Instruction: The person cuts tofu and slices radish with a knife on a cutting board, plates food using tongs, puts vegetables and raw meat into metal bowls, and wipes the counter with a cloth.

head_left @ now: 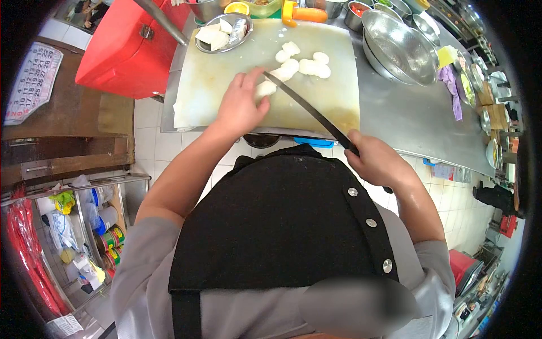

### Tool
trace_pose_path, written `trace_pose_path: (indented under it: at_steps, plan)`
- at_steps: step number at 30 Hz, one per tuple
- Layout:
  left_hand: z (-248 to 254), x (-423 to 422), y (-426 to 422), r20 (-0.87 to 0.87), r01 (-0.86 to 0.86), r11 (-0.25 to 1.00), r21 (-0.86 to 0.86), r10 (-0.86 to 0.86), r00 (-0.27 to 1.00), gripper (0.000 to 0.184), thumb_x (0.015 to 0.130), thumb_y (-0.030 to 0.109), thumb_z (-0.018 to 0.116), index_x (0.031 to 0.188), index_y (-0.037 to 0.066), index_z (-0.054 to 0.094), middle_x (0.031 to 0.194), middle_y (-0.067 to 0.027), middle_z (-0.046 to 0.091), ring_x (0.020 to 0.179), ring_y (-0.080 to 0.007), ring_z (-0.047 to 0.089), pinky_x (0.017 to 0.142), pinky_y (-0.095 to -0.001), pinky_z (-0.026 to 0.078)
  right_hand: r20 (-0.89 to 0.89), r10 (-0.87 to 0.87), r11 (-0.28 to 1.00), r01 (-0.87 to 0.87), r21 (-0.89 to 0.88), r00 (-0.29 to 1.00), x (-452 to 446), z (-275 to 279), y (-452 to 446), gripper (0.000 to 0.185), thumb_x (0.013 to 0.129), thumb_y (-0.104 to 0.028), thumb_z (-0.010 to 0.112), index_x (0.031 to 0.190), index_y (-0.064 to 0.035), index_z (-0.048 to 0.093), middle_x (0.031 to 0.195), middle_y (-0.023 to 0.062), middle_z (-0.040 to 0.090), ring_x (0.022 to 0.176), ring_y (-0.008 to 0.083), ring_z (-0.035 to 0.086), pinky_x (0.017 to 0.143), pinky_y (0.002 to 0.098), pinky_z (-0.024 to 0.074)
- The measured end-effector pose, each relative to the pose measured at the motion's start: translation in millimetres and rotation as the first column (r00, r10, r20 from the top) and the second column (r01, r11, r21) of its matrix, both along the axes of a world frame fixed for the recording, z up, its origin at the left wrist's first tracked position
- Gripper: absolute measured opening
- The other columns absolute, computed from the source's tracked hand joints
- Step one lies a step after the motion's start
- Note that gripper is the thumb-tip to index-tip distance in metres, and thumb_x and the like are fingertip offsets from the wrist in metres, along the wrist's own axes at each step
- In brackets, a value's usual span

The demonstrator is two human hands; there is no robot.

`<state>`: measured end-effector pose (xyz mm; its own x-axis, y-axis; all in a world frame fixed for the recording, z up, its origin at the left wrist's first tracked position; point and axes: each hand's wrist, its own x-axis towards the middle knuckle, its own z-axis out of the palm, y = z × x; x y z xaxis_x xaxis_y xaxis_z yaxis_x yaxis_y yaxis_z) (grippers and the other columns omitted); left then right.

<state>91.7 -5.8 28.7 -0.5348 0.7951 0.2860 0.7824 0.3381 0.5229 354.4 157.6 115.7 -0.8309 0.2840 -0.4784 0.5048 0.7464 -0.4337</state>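
My right hand (375, 158) is wrapped round the dark handle of a long kitchen knife (310, 110). The blade slants up and left across the cutting board (209, 93), its tip near my left fingers. My left hand (243, 104) has its fingers and thumb on either side of a smooth, white, rounded food piece (266, 88), at the lower end of a row. Against the blade lies another white piece (285, 70) of that row. Farther up sit a white pair (288, 52) and a white cluster (315, 66). Their exact kind I cannot make out.
A metal dish (223, 48) with white chunks stands on the board's far left. An orange peeled carrot (309, 14) lies behind the board. Large metal bowls (398, 48) stand right, near a purple cloth (450, 93). A red cooler box (127, 51) is left.
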Motion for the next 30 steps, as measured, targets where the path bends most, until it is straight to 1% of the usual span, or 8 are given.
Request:
trace_pose_path:
  at_steps: [2,5,9,15,17,20,23,30]
  plan:
    - [-7.9,1.5,-2.4,0.05,-0.049,0.997,0.059,0.046,0.998,0.033,0.079,0.011,0.067,0.111,0.004,0.06,0.103,-0.0181,0.058,0.099,-0.0386,0.058,0.088,-0.0449,0.049,0.032,0.014,1.0,-0.014,0.025,0.999,-0.5,6.6,-2.1,0.025,0.095,-0.021,0.054,0.107,0.001,0.049,0.089,0.0278,0.063,0.09,0.0468,0.061,0.08,0.0532,0.0461]
    - [-10.2,-3.7,-3.7,-0.049,0.035,0.998,0.044,-0.033,0.998,0.03,0.079,0.011,0.067,0.107,0.002,0.06,0.102,-0.0182,0.059,0.098,-0.0389,0.058,0.087,-0.0451,0.05,0.032,0.035,0.998,-0.036,0.047,0.999,1.7,11.4,-3.1,0.025,0.095,-0.021,0.053,0.106,0.0016,0.049,0.089,0.028,0.064,0.091,0.0473,0.061,0.081,0.0537,0.0466]
    - [-15.2,-6.8,-1.4,-0.044,0.04,0.999,0.02,-0.039,0.998,0.028,0.078,0.011,0.068,0.104,0.003,0.061,0.103,-0.0178,0.059,0.098,-0.0381,0.059,0.086,-0.0445,0.05,0.088,0.054,0.996,-0.061,0.07,0.995,1.3,12.8,-2.3,0.026,0.095,-0.021,0.053,0.109,0.0014,0.049,0.093,0.0285,0.064,0.093,0.047,0.061,0.082,0.0536,0.0473]
    - [-14.9,-5.2,1.4,-0.03,0.041,0.999,0.012,-0.04,0.999,0.032,0.079,0.011,0.069,0.109,0.006,0.061,0.104,-0.0174,0.059,0.099,-0.0363,0.059,0.086,-0.043,0.05,0.017,0.062,0.998,-0.062,0.004,0.998,-13.3,-38.2,-2.0,0.024,0.095,-0.021,0.055,0.107,-0.0003,0.049,0.089,0.0254,0.064,0.09,0.046,0.06,0.08,0.0512,0.0468]
    - [-11.5,-6.8,-1.9,-0.024,0.074,0.997,-0.011,-0.074,0.997,0.034,0.079,0.01,0.07,0.111,0.007,0.061,0.104,-0.0173,0.059,0.099,-0.0359,0.059,0.085,-0.0424,0.05,0.063,0.033,0.999,-0.033,-0.014,0.997,-12.4,-26.6,-2.7,0.024,0.095,-0.021,0.055,0.107,-0.0003,0.049,0.089,0.0254,0.063,0.089,0.0458,0.06,0.079,0.0512,0.0465]
    - [-7.4,0.5,-4.5,-0.031,-0.018,0.997,0.071,0.02,0.999,0.032,0.079,0.01,0.07,0.109,0.005,0.06,0.103,-0.0173,0.059,0.099,-0.0349,0.059,0.085,-0.0416,0.05,0.094,0.013,1.0,-0.011,-0.019,0.995,-12.3,-0.6,-2.2,0.025,0.095,-0.021,0.053,0.109,0.0001,0.051,0.093,0.0269,0.064,0.092,0.0462,0.061,0.081,0.0523,0.0467]
    - [-16.6,2.7,-10.0,0.075,-0.09,0.996,0.029,0.088,0.993,0.033,0.078,0.011,0.068,0.109,0.003,0.059,0.103,-0.0188,0.058,0.098,-0.0389,0.058,0.087,-0.0456,0.049,0.086,0.027,0.999,-0.028,0.016,0.996,-9.1,9.8,-2.3,0.025,0.095,-0.02,0.052,0.11,0.0001,0.051,0.093,0.0273,0.064,0.092,0.0466,0.061,0.081,0.0536,0.0463]
    - [-27.1,-5.6,-10.2,0.051,-0.015,0.999,0.04,0.013,0.999,0.03,0.078,0.011,0.069,0.106,0.004,0.059,0.103,-0.0183,0.058,0.095,-0.0374,0.059,0.084,-0.0437,0.051,0.105,0.087,0.995,-0.091,0.035,0.991,-10.3,-4.5,-2.3,0.024,0.096,-0.021,0.055,0.107,-0.0005,0.049,0.088,0.0252,0.064,0.087,0.0451,0.061,0.078,0.0521,0.0467]
